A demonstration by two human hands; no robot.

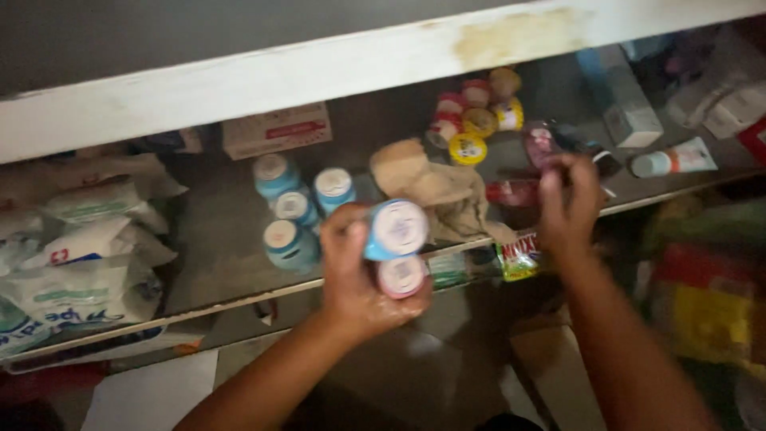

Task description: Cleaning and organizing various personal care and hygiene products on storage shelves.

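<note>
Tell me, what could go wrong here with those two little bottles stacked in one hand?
The left hand grips a blue bottle and a pink bottle together, so one might slip out. The right hand reaches among small items at the shelf edge and could knock the red packet off.

The held bottle (pixel 395 230) is blue with a white cap, the one beneath (pixel 401 276) pink. Small jars (pixel 479 120) behind show red and yellow lids; the cloth (pixel 435 187) is beige.

White plastic packs (pixel 84 255) lie far left of the crumpled cloth (pixel 435 191); a white-and-red carton (pixel 276 129) sits behind-left; blue-white tubs (pixel 299 209) stand just left.
</note>
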